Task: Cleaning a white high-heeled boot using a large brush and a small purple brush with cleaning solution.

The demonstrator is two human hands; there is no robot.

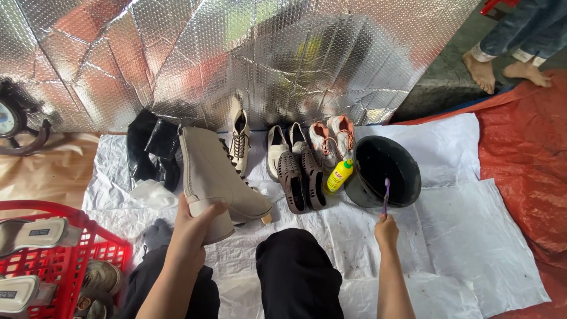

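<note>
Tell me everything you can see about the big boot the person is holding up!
The boot is cream-coloured with a smooth, leather-like look and a tall ankle shaft. It has dark laces up the front and a chunky block heel. The left hand grips it by the heel and sole, holding it up off the white sheet with the toe pointing right and slightly down. Its matching partner stands upright behind it.

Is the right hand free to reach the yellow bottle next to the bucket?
Probably not freely: the right hand holds a purple toothbrush. The yellow bottle lies nearby on the sheet beside the black bucket, nothing between.
</note>
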